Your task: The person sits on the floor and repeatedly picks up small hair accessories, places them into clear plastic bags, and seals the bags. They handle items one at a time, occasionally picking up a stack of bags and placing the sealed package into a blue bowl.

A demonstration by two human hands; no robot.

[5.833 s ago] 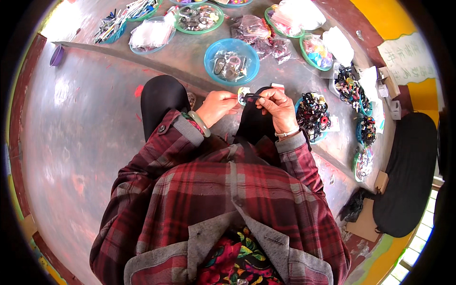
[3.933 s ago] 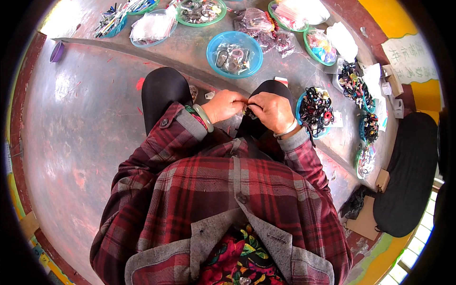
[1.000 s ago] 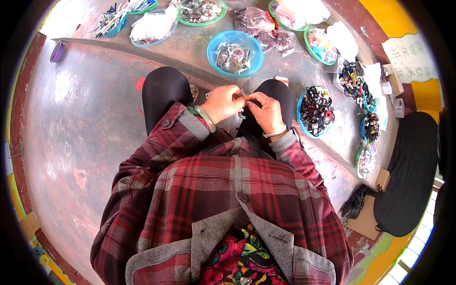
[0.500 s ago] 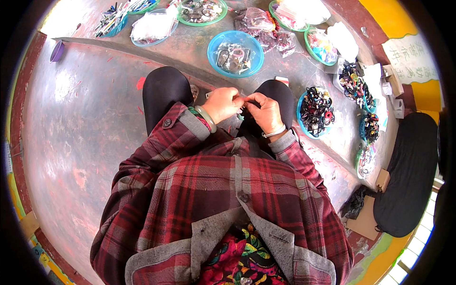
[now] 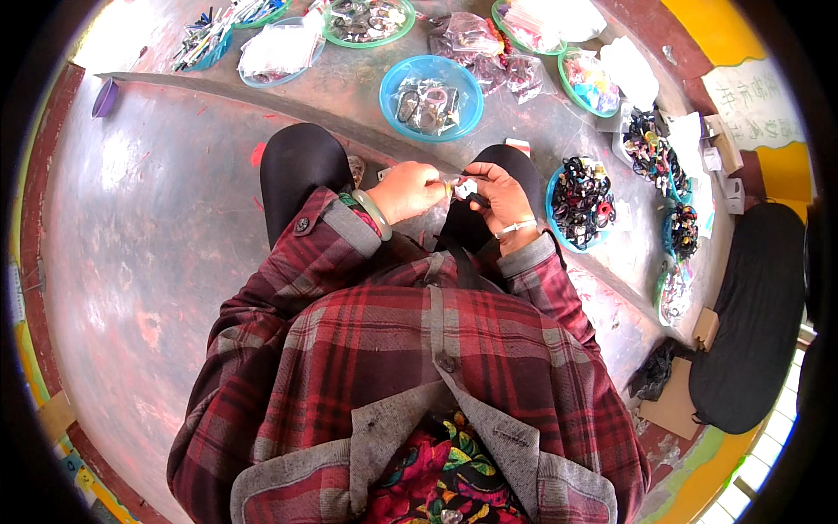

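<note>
Above my lap, between my knees, both hands work close together. My left hand [image 5: 407, 192] is closed, thumb and finger pinching the edge of a small clear plastic bag [image 5: 439, 212]. In the fingers of my right hand [image 5: 506, 203] sits a small white-and-black trinket [image 5: 467, 188], which looks like a hair tie with a white ornament. It is right beside the bag; whether it is partly inside cannot be made out. To the right of my right hand stands a blue basin [image 5: 552, 229] heaped with black hair ties [image 5: 580, 196].
A raised ledge crosses the floor ahead. On it stand a blue basin [image 5: 388, 118] of bagged pieces, a green basin [image 5: 397, 37], a basin of flat clear bags [image 5: 275, 54] and pens [image 5: 199, 39]. More filled baskets [image 5: 646, 144] line the right, near a black long cushion [image 5: 751, 323].
My right hand has turned and opened out slightly to the right, bringing the white-and-black trinket into sight. My left hand has stayed nearly in place.
</note>
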